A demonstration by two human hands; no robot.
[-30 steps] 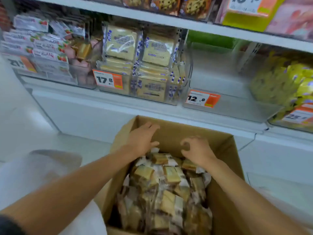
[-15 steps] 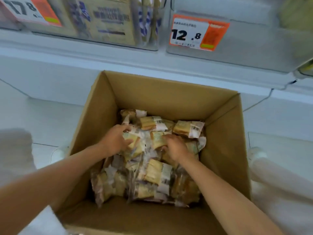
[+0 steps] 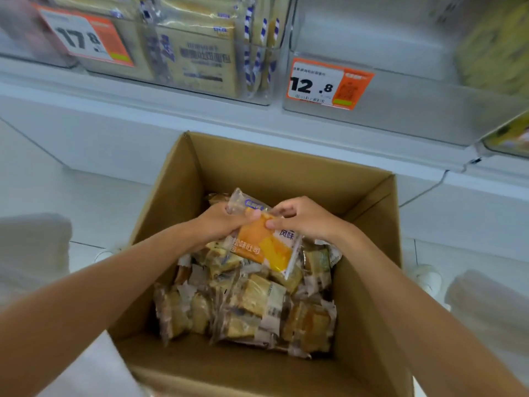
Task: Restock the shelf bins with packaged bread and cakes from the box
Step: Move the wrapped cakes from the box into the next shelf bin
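An open cardboard box stands on the floor below the shelf, holding several wrapped bread and cake packs. Above that pile, both hands hold one orange-and-white pack. My left hand grips its clear upper end. My right hand pinches its top edge from the right. On the shelf above, a clear bin with a 12.8 price tag looks bare inside. The bin to its left is full of toast packs.
A 17.8 price tag hangs on the left bin. Yellow packs fill a bin at the upper right. White floor surrounds the box, and a thin cable runs down the shelf base on the right.
Both hands were digging in the pile inside the box. They now hold an orange-and-white pack raised above the pile. The camera has stayed tilted down at the box.
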